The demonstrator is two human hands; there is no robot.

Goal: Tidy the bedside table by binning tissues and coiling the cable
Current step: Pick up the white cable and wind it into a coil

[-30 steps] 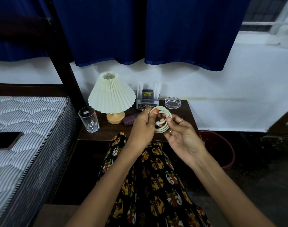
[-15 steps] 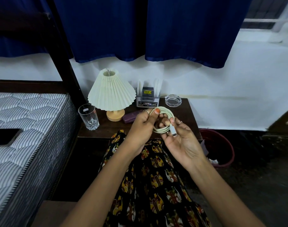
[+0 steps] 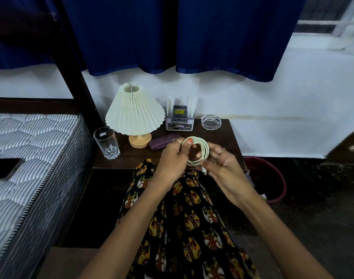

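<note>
A pale green cable point(image 3: 204, 147) is wound into a small round coil, held just above the front edge of the dark wooden bedside table point(image 3: 228, 137). My left hand point(image 3: 175, 160) pinches the coil's left side between thumb and fingers. My right hand point(image 3: 222, 168) holds the coil's right side, and its thumb pins the cable's white plug end, which points down. A red bin point(image 3: 272, 182) stands on the floor right of the table; something white shows at its near rim.
On the table stand a pleated cream lamp point(image 3: 134, 115), a drinking glass point(image 3: 107, 142), a purple case point(image 3: 162, 142), a small grey holder point(image 3: 179, 119) and a glass ashtray point(image 3: 211, 121). A striped mattress point(image 3: 31, 158) lies to the left. Blue curtains hang behind.
The plug end has been drawn down along the coil's right side under my right thumb. Both hands and the coil have stayed above the table's front edge.
</note>
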